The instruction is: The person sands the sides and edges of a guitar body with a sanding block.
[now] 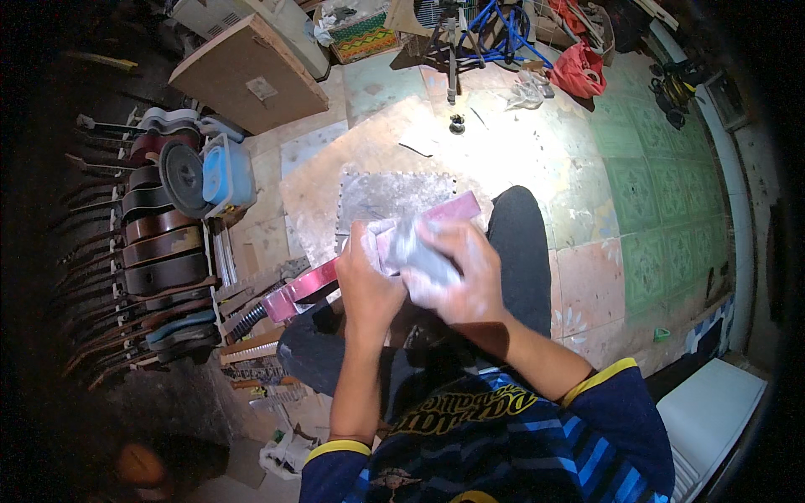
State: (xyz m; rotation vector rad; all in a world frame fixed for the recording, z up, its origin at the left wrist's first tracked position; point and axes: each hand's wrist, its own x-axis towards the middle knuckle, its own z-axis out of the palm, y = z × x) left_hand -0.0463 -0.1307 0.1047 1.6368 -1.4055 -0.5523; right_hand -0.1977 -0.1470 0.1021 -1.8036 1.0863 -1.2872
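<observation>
My left hand (373, 272) is closed around a long, flat pink piece (454, 208) dusted with white powder, held above my lap. The far end of the piece points up and to the right. My right hand (461, 272), smeared by motion and whitened with dust, is closed on a grey sheet like sandpaper (408, 243), which lies against the piece's face. Beside my left wrist, a glossy pink curved part (302, 289) with a black ribbed section (246, 323) leans near my left knee; its full shape is hidden.
A grey foam mat (381, 193) lies on a dusty board before me. Several guitars (163, 226) stand in a row at left, next to a blue tub (220, 176). A large wooden panel (247, 80), a tripod (451, 59) and a red bag (579, 74) are farther off.
</observation>
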